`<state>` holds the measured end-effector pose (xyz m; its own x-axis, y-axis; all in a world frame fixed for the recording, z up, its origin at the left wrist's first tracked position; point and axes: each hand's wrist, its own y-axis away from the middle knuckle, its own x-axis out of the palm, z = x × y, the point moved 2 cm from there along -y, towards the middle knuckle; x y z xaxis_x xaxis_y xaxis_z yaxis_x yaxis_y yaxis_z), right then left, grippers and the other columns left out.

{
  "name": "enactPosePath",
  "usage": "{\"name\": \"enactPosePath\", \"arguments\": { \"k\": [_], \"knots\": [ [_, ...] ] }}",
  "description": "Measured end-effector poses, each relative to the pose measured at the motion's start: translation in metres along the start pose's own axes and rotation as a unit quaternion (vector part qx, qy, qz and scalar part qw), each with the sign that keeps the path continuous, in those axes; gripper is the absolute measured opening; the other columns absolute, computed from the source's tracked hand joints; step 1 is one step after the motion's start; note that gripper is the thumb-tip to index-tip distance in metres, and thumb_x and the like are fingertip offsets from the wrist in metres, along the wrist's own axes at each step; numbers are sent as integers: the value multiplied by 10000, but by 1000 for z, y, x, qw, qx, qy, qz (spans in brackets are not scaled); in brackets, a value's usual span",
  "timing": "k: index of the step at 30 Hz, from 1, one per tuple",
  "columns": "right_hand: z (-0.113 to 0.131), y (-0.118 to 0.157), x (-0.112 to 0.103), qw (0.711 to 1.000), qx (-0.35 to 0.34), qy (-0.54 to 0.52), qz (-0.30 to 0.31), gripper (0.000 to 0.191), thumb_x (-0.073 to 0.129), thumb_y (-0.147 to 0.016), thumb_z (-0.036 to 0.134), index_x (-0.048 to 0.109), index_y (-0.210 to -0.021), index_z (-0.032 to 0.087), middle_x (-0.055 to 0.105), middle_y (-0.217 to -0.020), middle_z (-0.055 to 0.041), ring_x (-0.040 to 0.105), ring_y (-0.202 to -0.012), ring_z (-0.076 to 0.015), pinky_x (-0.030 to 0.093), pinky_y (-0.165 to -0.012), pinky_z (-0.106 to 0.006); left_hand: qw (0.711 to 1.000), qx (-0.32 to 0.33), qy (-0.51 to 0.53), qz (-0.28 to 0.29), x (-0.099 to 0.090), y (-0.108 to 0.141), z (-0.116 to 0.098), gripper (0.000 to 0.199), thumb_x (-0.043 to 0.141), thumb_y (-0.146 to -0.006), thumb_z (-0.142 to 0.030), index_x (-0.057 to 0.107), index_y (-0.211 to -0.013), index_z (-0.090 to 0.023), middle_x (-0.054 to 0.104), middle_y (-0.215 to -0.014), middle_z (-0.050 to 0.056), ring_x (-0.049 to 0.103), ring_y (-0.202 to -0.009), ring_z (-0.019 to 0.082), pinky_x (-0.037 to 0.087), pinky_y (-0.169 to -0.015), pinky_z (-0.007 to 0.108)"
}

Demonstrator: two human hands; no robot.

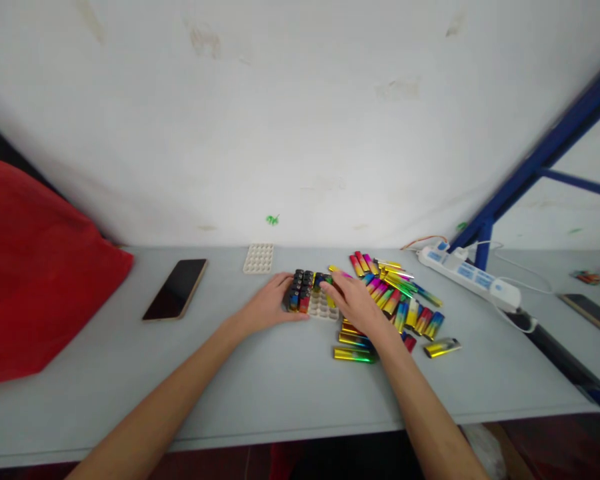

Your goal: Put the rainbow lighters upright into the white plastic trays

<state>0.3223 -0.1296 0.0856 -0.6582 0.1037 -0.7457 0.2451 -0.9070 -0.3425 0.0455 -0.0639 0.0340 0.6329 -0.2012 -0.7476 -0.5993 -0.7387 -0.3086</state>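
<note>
Cream grid tray [323, 309]: one, frame centre; uneven pressure could tip it.
Upright lighters [305, 297]: two rows plus several, hidden ones uncounted.
Left hand [269, 305]: clasped round tray's left end.
Right hand [354, 299]: over tray's upper right, grip unclear.
Loose lighters [423, 321]: over twenty, right of centre; right-hand brush could scatter them.
Second tray [259, 259]: one, left of centre.

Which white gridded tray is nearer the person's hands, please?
The white gridded tray between the left hand and right hand, holding black-topped shiny pieces; the other white tray lies farther back, near the wall.
</note>
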Motion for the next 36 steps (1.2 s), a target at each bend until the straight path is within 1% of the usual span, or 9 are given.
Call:
{"name": "enactPosePath", "arguments": {
  "k": [7, 10, 13, 17, 21, 27, 32, 34, 36],
  "knots": [
    [-9, -3, 9, 999, -6, 20, 49, 232, 737, -1298, 355, 774, -1090, 261, 833, -950, -63, 805, -887, -292, 637, -889, -393, 1000, 4, -3, 0, 1, -1, -2, 880, 1159, -844, -690, 836, -1544, -267, 841, -1609, 177, 789, -1557, 480, 634, -1425, 619],
    [-2, -4, 7, 995, -16, 55, 82, 125, 757, -1297, 312, 835, -1258, 223, 921, -1183, -126, 880, -1091, -314, 671, -1005, -410, 1000, 8, -4, 1, 0, -2, -2, 885, 1160, -843, -684, 831, -1556, -276, 845, -1611, 168, 791, -1556, 480, 640, -1418, 628],
    [10, -6, 5, 985, 27, 131, 108, 180, 725, -1318, 315, 860, -1350, 200, 936, -1344, -174, 902, -1243, -335, 670, -1034, -401, 1000, 14, -2, 0, 0, -2, 0, 887, 1151, -851, -701, 827, -1560, -279, 850, -1601, 170, 797, -1548, 471, 646, -1410, 625],
    [25, -7, 5, 965, 98, 200, 140, 276, 676, -1339, 337, 897, -1276, 185, 945, -1308, -187, 919, -1198, -346, 647, -934, -383, 1000, 19, -3, -1, -1, -1, 3, 899, 1132, -871, -733, 822, -1566, -254, 845, -1607, 193, 799, -1551, 479, 648, -1408, 640],
    [24, -6, 4, 980, 76, 151, 107, 213, 795, -1298, 386, 888, -1254, 200, 943, -1252, -146, 900, -1145, -306, 608, -916, -353, 999, 33, -12, -4, -2, 0, 8, 825, 1098, -924, -698, 812, -1576, -281, 846, -1616, 175, 817, -1524, 464, 671, -1383, 662],
    [-12, -5, -15, 989, 83, 117, -39, 359, 645, -1354, 370, 854, -1105, 218, 909, -1086, -109, 830, -999, -268, 536, -893, -344, 999, 27, -19, -13, -5, -2, 13, 827, 1089, -913, -723, 831, -1564, -283, 860, -1606, 167, 834, -1503, 475, 683, -1379, 655],
    [-64, -13, -58, 982, 91, 120, -113, 296, 682, -1301, 319, 872, -1096, 221, 902, -1032, -95, 815, -958, -271, 563, -922, -346, 1000, 9, -19, -23, -2, -3, 16, 845, 1106, -863, -727, 843, -1526, -273, 864, -1586, 171, 843, -1484, 494, 698, -1355, 667],
    [-87, -22, -82, 978, 88, 144, -122, 219, 708, -1265, 266, 904, -1181, 214, 932, -1137, -123, 846, -1048, -284, 608, -1004, -358, 1000, 6, -15, -27, 0, -3, 18, 866, 1120, -848, -714, 839, -1540, -277, 860, -1598, 175, 844, -1483, 493, 706, -1342, 670],
    [-107, -31, -100, 971, 111, 194, -89, 277, 673, -1241, 187, 909, -1387, 190, 945, -1270, -160, 870, -1136, -291, 645, -1072, -376, 999, 4, -16, -28, 0, -3, 19, 869, 1137, -833, -710, 848, -1531, -281, 857, -1614, 182, 839, -1497, 494, 703, -1350, 665]
  ]
}}
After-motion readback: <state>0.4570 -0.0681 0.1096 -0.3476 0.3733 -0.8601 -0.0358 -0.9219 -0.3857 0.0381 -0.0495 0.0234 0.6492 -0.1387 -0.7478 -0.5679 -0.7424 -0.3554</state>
